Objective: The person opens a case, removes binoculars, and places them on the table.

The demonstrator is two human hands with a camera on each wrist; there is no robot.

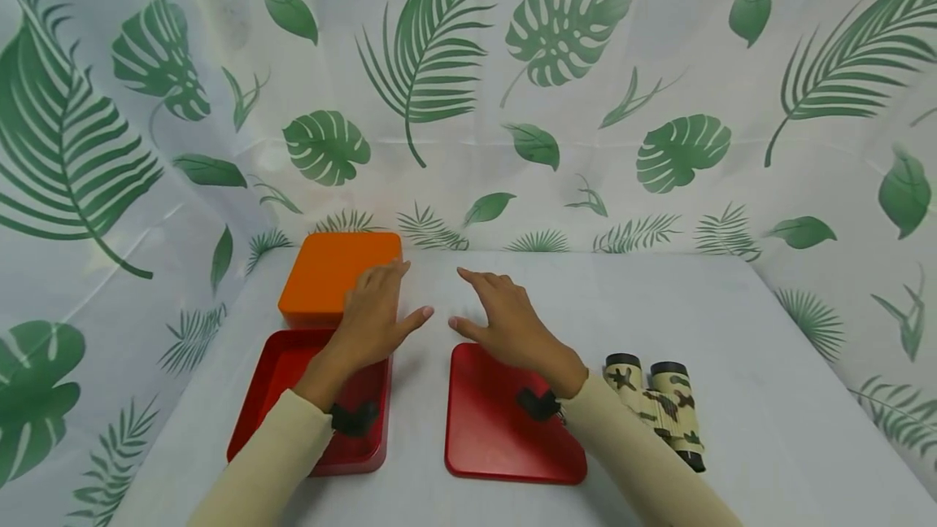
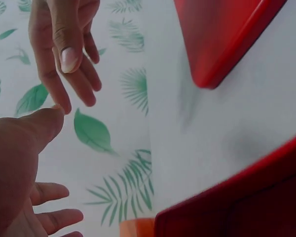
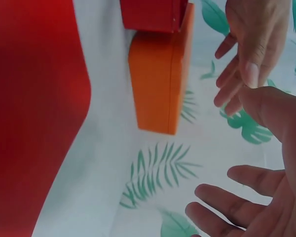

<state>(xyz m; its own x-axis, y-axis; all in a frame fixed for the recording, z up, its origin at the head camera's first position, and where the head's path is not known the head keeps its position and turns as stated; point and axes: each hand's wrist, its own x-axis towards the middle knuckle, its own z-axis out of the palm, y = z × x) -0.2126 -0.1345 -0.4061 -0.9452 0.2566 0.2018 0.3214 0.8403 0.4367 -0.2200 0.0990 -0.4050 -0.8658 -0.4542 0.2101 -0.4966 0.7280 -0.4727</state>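
Your left hand (image 1: 369,320) and right hand (image 1: 512,324) are held in the air, palms turned toward each other, thumbs spread from extended fingers; both are free of any load. The raised, facing pose perhaps serves to keep the two working as a pair — a gap remains between them in the head view.

Below your left hand and wrist lies the red box (image 1: 375,462), a shallow, straight-walled tray with rounded corners, its open side up, which presumably leaves the inside easy to reach. Below your right hand lies the red panel (image 1: 498,439), a thin, smooth slab with rounded corners and a soft sheen; laid flat and apart from the box, it looks like a matching lid. Just beyond the box, partly behind your left hand, sits the orange box (image 1: 329,271), a closed block with a seam along its side, probably set there to keep the middle free.

Outside your right forearm rest the binoculars (image 1: 662,405) — camouflage-patterned barrels with black ends — on the pale, matt surface (image 1: 791,421).
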